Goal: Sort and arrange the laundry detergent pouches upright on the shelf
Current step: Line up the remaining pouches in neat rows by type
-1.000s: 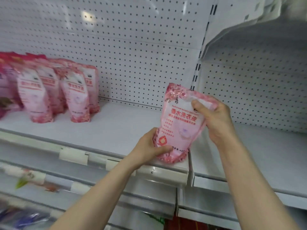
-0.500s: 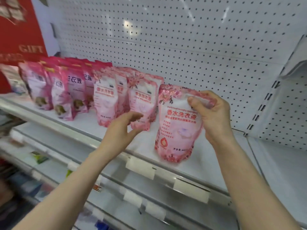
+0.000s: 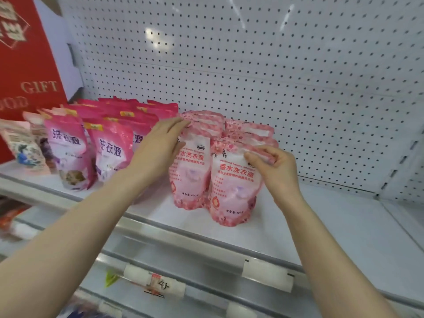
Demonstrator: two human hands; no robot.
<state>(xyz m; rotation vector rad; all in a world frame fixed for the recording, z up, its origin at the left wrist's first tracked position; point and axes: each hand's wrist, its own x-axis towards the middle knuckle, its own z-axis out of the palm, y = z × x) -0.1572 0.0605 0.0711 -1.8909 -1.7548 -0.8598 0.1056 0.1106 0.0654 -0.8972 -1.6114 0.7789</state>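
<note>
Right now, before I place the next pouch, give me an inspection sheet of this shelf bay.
Surface: white shelf, bare to the right of the pouches.
Job's things: front pouch upright at the shelf front, beside a second pale pouch; more pale pouches behind; dark pink pouches upright to the left.
Clutter: patterned packs at far left; red gift box behind them.
Hands: right hand pinches the front pouch's top; left hand rests open against the second pale pouch's top.
Cables: nothing seen.
Surroundings: pegboard back wall; price tags on the rail; lower shelves blurred.
</note>
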